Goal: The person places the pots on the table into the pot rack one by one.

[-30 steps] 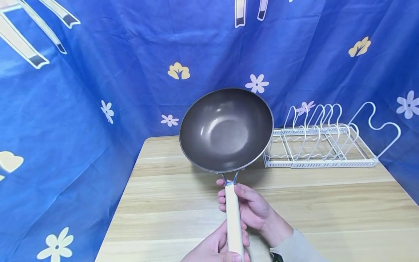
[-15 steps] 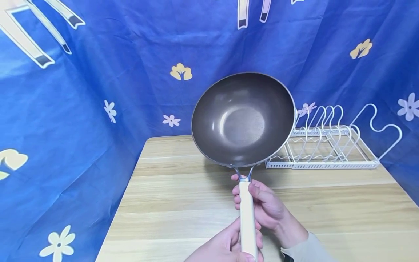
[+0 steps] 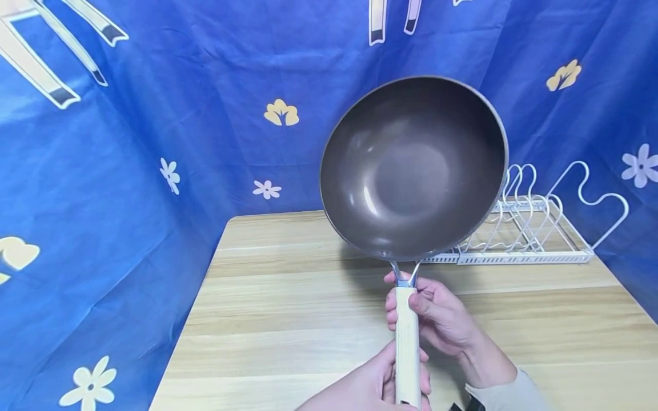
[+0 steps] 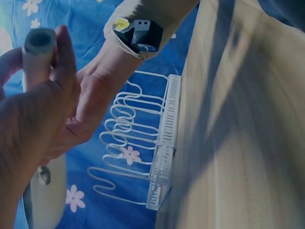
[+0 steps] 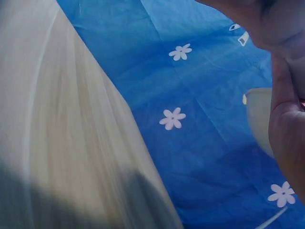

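Note:
A deep dark-lined wok (image 3: 413, 168) with a pale cream handle (image 3: 407, 342) is held up over the table, its inside facing me and its handle pointing down. Near the lower end of the handle, my left hand (image 3: 367, 379) grips it. My right hand (image 3: 447, 319) holds the upper part of the handle, just under the metal fork, with the thumb on its right side. From the left wrist view, the handle's end (image 4: 40, 40) pokes out of the left hand (image 4: 38, 109). The right wrist view catches only part of the right hand (image 5: 286, 129) and the wok's pale outside (image 5: 259, 117).
A white wire rack (image 3: 524, 258) with upright loops stands at the back right of the wooden table (image 3: 277, 319), partly hidden behind the wok. Blue patterned cloth (image 3: 216, 85) hangs behind and along the sides.
Both hands have carried the wok to the right and raised it. It now appears larger, more upright, and covers the left part of the rack.

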A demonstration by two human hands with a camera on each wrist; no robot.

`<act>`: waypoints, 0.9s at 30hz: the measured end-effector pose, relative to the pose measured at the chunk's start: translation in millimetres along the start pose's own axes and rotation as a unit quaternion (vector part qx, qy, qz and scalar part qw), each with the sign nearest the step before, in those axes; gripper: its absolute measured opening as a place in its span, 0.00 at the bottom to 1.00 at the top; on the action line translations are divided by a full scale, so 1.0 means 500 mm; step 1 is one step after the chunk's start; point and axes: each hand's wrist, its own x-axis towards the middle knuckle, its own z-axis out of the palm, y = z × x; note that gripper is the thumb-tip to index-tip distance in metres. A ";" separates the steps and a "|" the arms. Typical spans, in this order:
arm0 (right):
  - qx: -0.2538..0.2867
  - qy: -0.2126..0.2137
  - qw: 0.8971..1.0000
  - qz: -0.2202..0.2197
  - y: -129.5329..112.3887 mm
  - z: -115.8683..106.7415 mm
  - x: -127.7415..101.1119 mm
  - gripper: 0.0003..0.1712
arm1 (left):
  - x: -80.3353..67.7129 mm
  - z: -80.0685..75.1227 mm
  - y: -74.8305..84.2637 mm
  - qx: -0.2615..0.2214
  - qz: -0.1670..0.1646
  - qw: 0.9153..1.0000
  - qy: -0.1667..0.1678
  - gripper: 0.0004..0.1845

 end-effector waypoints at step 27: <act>-0.358 0.248 0.896 -0.083 -0.075 0.014 -0.064 0.26 | 0.075 0.013 -0.011 0.252 -0.004 0.930 0.269 0.26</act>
